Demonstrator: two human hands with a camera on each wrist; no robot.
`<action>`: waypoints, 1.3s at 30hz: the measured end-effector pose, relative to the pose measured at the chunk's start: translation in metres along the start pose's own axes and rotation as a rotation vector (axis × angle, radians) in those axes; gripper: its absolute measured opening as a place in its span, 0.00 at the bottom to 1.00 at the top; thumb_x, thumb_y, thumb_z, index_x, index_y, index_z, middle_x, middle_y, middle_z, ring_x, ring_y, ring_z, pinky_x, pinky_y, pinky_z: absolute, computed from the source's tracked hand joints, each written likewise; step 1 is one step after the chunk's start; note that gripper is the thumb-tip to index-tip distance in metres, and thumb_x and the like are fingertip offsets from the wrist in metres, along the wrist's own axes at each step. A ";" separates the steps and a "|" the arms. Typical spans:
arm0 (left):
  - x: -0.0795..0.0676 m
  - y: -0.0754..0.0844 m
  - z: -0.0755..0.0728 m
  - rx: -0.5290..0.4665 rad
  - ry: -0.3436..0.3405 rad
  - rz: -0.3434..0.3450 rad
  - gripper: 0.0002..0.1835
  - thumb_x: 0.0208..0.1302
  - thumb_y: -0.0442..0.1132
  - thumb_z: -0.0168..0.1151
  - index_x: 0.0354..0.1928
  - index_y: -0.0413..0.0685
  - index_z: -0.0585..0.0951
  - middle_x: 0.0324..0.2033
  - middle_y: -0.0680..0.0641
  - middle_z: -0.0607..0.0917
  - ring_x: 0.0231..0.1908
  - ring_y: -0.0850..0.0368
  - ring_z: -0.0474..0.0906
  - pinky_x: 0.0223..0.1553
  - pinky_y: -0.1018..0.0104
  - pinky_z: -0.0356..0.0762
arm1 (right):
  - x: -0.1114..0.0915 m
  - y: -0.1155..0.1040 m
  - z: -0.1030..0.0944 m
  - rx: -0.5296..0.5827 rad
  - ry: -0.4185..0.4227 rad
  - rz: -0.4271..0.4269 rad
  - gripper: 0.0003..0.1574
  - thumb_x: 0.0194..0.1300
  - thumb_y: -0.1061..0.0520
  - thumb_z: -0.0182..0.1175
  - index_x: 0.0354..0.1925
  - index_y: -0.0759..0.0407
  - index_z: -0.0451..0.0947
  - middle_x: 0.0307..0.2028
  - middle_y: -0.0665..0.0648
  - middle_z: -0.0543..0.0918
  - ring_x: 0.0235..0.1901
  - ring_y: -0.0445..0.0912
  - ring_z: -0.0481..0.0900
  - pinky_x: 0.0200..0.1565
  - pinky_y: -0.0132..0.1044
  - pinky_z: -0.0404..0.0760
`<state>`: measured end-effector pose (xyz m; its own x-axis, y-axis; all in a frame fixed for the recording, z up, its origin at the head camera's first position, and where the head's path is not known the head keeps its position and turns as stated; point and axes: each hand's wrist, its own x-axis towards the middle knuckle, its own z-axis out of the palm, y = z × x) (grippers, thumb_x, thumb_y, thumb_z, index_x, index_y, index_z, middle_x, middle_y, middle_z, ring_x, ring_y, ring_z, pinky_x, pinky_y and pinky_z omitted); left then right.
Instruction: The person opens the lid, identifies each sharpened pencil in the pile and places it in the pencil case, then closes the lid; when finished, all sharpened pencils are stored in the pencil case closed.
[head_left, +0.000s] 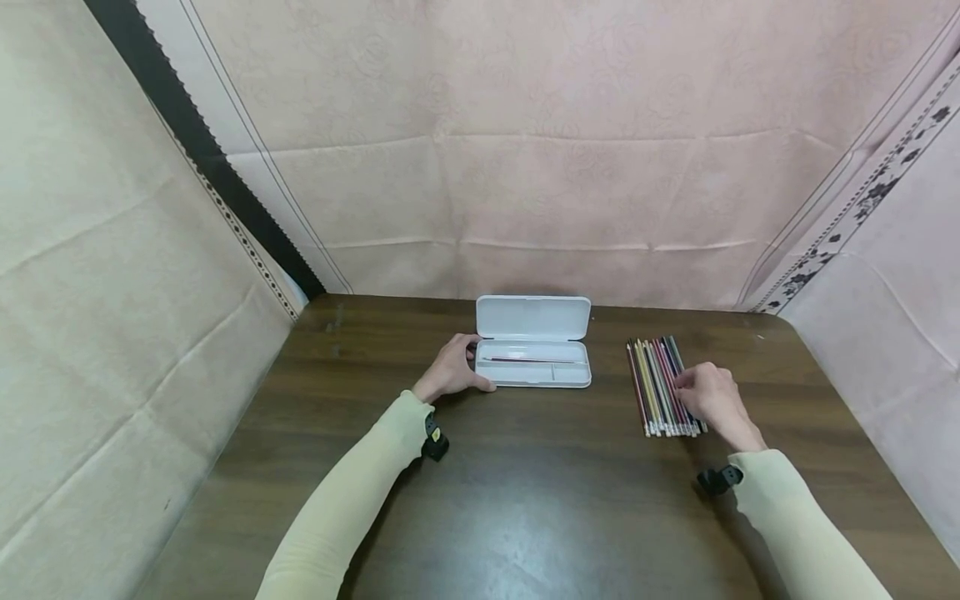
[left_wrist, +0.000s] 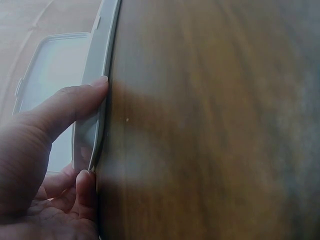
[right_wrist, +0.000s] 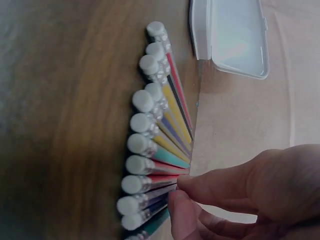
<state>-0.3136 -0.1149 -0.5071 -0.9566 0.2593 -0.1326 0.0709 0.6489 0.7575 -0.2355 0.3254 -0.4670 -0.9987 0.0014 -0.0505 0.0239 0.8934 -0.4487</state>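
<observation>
Across the wooden tabletop [head_left: 532, 492], our left hand [head_left: 453, 367] grips the case [head_left: 517, 374] between its fingers, while our right hand [head_left: 716, 398], seemingly pinching one of the pencils [head_left: 657, 387] beneath its fingertips, should lift gently.

The head view looks forward and down from above the near part of the counter [head_left: 525, 483], farthest off and widest, taking in both far corners and the cloth [head_left: 562, 167] beyond the far edge. The left wrist camera [head_left: 434, 440] sits close behind the left fingers [left_wrist: 86, 195], facing the white case [head_left: 533, 317]; its picture lies sideways, with the counter filling the right. The right wrist camera [head_left: 720, 480], also close and sideways, faces the eraser ends of the pencils [head_left: 654, 387] beside the right fingers [right_wrist: 220, 187], counter at left. All three views share the case; head and right wrist share the pencils.
</observation>
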 end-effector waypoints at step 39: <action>-0.002 0.002 -0.001 -0.007 0.001 -0.001 0.51 0.54 0.43 0.87 0.78 0.44 0.70 0.72 0.40 0.74 0.68 0.43 0.74 0.72 0.46 0.77 | 0.004 0.003 0.004 -0.024 -0.026 0.111 0.14 0.69 0.63 0.66 0.45 0.77 0.87 0.38 0.74 0.86 0.32 0.57 0.83 0.32 0.44 0.81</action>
<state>-0.3115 -0.1147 -0.5046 -0.9571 0.2575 -0.1328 0.0676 0.6441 0.7619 -0.2389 0.3259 -0.4722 -0.9885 0.0892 -0.1221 0.1327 0.8990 -0.4173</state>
